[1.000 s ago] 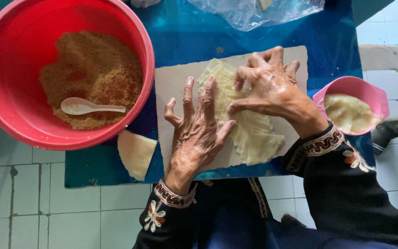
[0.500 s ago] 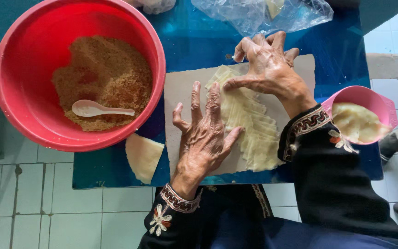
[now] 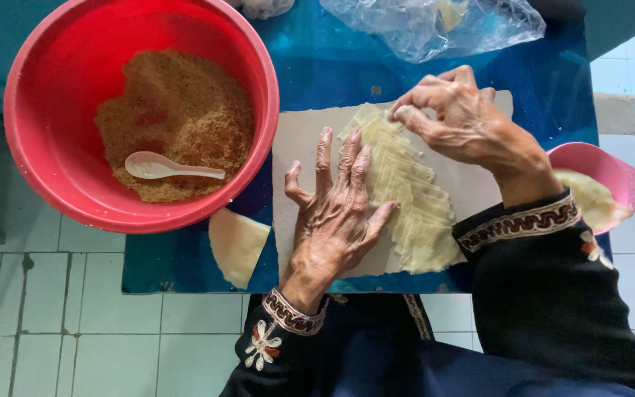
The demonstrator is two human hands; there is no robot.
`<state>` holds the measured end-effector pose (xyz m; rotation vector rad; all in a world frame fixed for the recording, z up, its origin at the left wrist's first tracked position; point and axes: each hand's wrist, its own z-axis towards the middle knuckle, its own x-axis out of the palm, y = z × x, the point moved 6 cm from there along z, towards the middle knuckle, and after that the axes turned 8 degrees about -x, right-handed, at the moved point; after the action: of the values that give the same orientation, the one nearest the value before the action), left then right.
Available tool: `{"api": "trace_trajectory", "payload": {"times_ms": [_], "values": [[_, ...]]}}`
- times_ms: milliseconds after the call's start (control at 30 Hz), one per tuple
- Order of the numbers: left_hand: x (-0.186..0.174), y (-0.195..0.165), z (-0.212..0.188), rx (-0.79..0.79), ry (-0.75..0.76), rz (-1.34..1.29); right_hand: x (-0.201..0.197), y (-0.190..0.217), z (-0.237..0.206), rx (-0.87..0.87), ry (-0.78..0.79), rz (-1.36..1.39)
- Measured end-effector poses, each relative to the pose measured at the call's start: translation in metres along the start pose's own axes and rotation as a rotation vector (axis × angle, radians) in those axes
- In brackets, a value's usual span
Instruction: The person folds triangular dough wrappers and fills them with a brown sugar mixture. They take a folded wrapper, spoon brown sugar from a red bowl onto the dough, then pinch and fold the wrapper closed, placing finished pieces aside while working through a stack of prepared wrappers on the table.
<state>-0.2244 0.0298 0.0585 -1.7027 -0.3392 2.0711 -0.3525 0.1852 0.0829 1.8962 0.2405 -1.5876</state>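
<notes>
The left hand (image 3: 336, 213) lay flat, fingers spread, on a fanned stack of pale yellow square wrappers (image 3: 406, 198) on a grey board (image 3: 299, 140). The right hand (image 3: 457, 121) pinched the stack's far corner in a fingertip grip. Left of it stood a red plastic bowl (image 3: 45, 117) of brown crumbly filling (image 3: 185, 110) with a white spoon (image 3: 167, 167); right of it, a small pink bowl (image 3: 600, 165).

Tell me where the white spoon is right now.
In the head view, the white spoon lies on the brown crumbly filling inside the red bowl, at the left of the blue table, left of the person's left hand.
</notes>
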Motion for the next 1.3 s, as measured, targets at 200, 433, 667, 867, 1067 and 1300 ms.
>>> {"api": "trace_trajectory", "payload": {"times_ms": [200,433,667,867,1067,1300], "values": [[0.003,-0.002,0.001,-0.003,0.024,0.038,0.016,0.002,0.007,0.108,0.014,-0.07],[0.004,-0.002,0.002,-0.005,0.058,0.049,0.021,-0.016,0.044,0.132,0.008,-0.018],[0.001,-0.001,0.001,-0.013,0.031,0.017,-0.007,-0.015,0.018,0.061,0.026,-0.052],[0.003,-0.002,0.0,-0.009,0.028,0.019,0.0,-0.006,-0.01,0.026,0.089,-0.19],[0.003,-0.002,0.0,-0.015,0.035,0.003,0.005,0.0,0.015,-0.026,-0.006,-0.151],[0.002,-0.002,0.0,0.002,0.036,-0.002,0.005,-0.011,0.041,0.041,-0.101,-0.092]]}}
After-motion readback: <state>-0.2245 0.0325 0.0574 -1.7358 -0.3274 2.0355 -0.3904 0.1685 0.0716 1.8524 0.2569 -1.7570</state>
